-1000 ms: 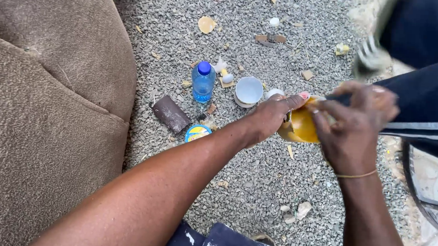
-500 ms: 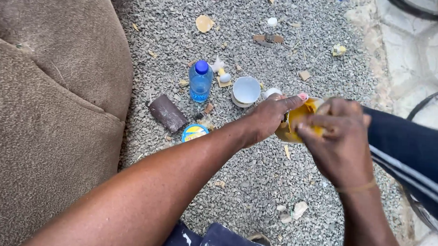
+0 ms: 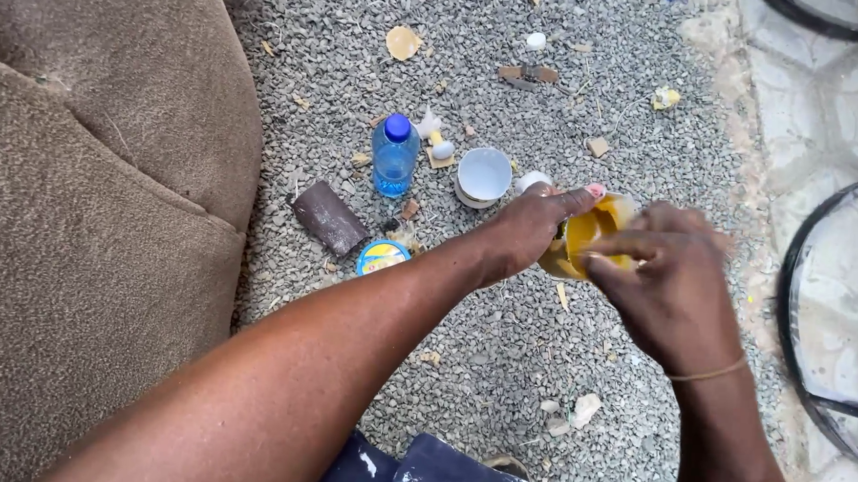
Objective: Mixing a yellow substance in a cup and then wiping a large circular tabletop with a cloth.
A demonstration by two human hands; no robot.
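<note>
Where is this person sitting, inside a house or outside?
Probably outside, in a yard: the ground is loose grey gravel strewn with scraps, a paved edge runs alongside, and a brown cushion sits on it.

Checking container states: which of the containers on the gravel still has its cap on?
The clear water bottle, upright with a blue cap. The white cup beside it stands open.
</note>
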